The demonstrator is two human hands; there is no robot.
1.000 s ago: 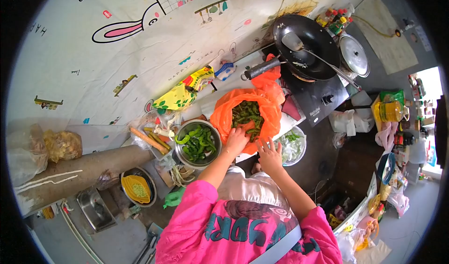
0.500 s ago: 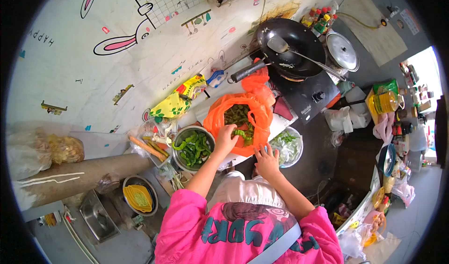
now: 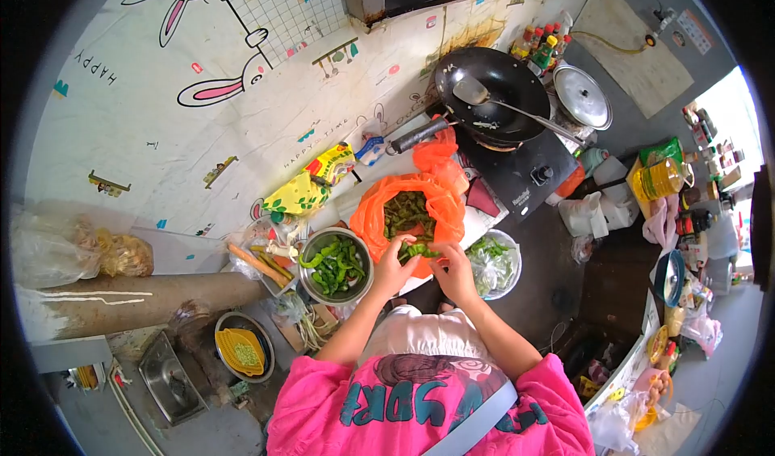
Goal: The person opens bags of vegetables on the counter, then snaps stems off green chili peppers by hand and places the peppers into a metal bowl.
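Note:
Over the front edge of an orange plastic bag (image 3: 367,220), my left hand (image 3: 393,268) grips one end of a green pepper (image 3: 416,251). The fingers of my right hand (image 3: 454,273) pinch its other end. Inside the open bag lie darker green pieces (image 3: 408,212). A metal bowl (image 3: 367,280) of bright green peppers (image 3: 333,267) stands left of my left hand. To the right of my right hand is a round bowl (image 3: 515,273) holding leafy greens in clear plastic (image 3: 490,264).
A black wok (image 3: 513,76) with a spatula (image 3: 471,91) sits on the cooktop (image 3: 517,177), its handle pointing toward the bag. Yellow packets (image 3: 297,194) lie by the wall. Carrots (image 3: 257,264) are at the left, above a metal sink (image 3: 169,383).
My left hand has lifted a green pepper from the bag and moved it toward the bag's front edge. My right hand has left the bag's rim and come to the pepper.

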